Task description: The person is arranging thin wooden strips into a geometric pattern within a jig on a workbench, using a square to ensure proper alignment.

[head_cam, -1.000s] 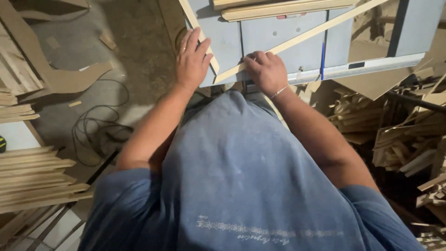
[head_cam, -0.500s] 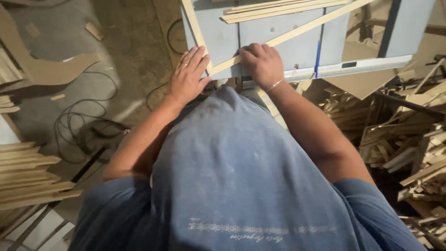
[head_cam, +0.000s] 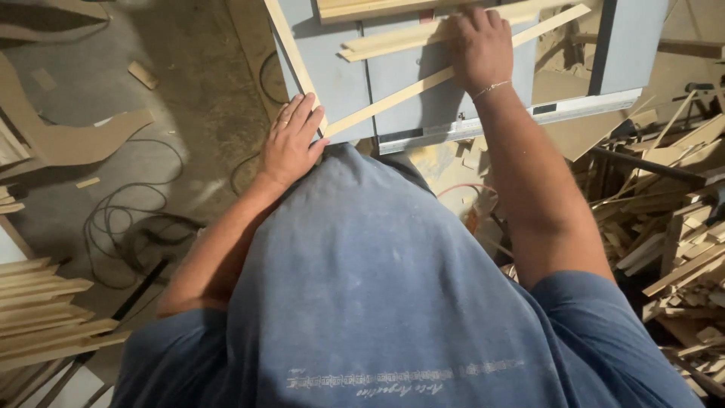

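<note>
A long thin wood strip (head_cam: 393,102) lies diagonally across the blue-grey saw table (head_cam: 343,87). My right hand (head_cam: 479,49) is far out over the table, fingers curled down on this strip near its middle. My left hand (head_cam: 291,143) lies flat with its fingers apart at the table's near left corner. Its fingertips touch the near end of the diagonal strip and a second thin strip (head_cam: 291,57) that runs along the table's left edge. More strips (head_cam: 393,41) lie just left of my right hand. My blue shirt hides the table's front edge.
A heap of wood offcuts (head_cam: 680,227) fills the floor at the right. A black cable (head_cam: 128,227) coils on the concrete floor at the left. Stacked strips (head_cam: 45,310) lie at the lower left. A curved board cut-out (head_cam: 68,140) lies beyond them.
My right hand has moved forward from the strip's near end to its middle, farther over the table. My left hand has stayed at the near left corner.
</note>
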